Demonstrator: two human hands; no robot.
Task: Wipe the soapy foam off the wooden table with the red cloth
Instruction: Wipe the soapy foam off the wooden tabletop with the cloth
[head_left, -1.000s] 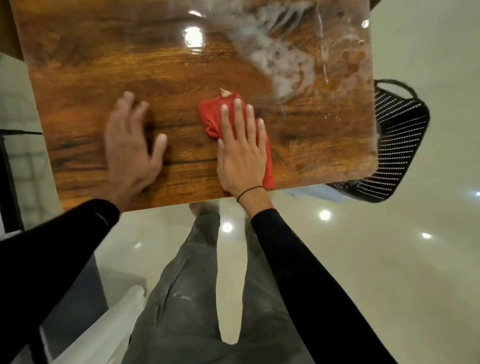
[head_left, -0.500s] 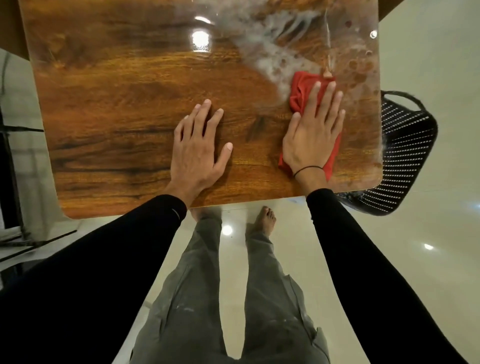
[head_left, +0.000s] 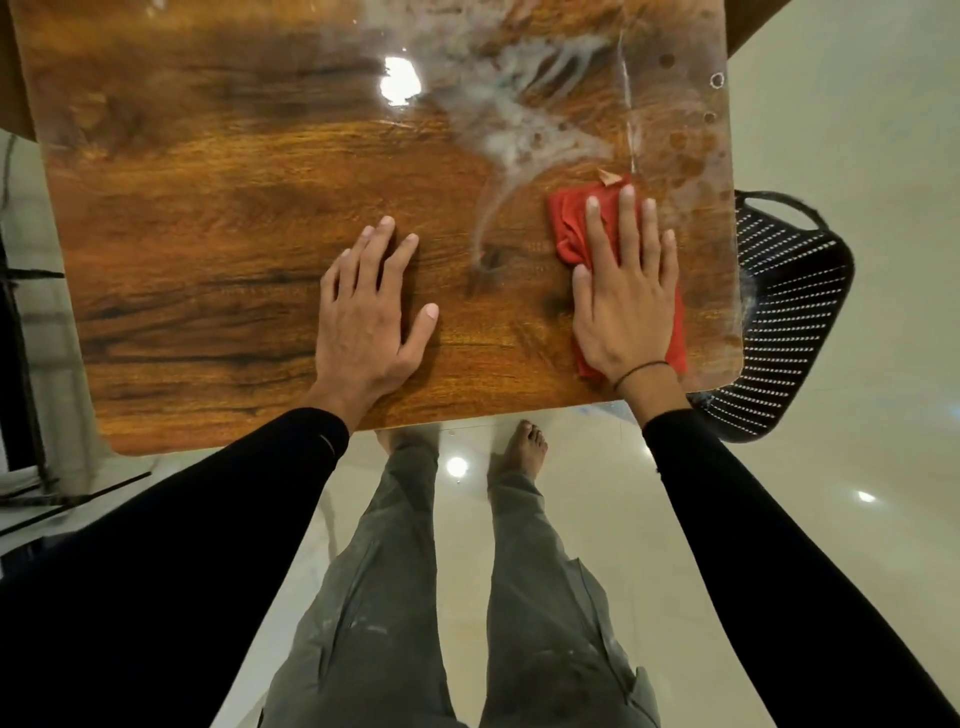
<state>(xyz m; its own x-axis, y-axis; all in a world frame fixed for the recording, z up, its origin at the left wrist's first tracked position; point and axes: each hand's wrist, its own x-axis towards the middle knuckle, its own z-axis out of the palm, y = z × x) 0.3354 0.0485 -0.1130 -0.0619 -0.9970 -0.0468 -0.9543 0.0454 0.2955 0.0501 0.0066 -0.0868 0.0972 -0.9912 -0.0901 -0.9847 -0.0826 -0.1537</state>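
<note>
A glossy wooden table fills the upper part of the view. White soapy foam streaks its far right area, with a thin curved trail running down toward the middle. My right hand lies flat, fingers spread, pressing the red cloth onto the table near the right edge. The cloth shows above and beside the hand, the rest is hidden beneath it. My left hand rests flat on bare wood at the table's front middle, holding nothing.
A black perforated plastic basket stands on the floor just past the table's right edge. My legs and a bare foot are on the shiny pale tile floor below the front edge. Dark furniture sits at the left.
My right hand has dragged the cloth from the table's middle to the right and then back toward the front edge, leaving a curved foam trail. My left hand shifted right, then stayed flat.
</note>
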